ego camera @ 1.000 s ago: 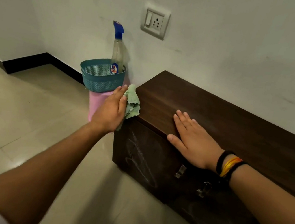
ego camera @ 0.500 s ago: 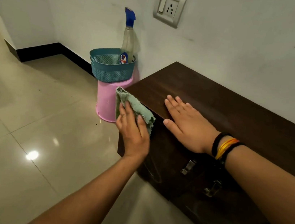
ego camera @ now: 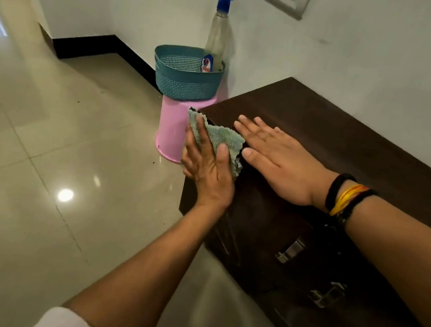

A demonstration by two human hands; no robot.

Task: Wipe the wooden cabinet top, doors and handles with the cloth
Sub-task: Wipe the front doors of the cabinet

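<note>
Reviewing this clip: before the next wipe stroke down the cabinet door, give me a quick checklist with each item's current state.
1. Cloth under left hand: ok, fingers press it flat.
2. Cloth on cabinet front corner: ok.
3. Right hand flat on the top, bracing: ok.
4. Door handles unobstructed: ok.
5. Spray bottle upright in basket: ok.
6. Cloth dampness: cannot tell.

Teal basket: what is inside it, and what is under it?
Inside the teal basket stands a spray bottle, its base hidden by the wall. It sits on an upturned pink bucket, partly covered by the cloth.
</note>
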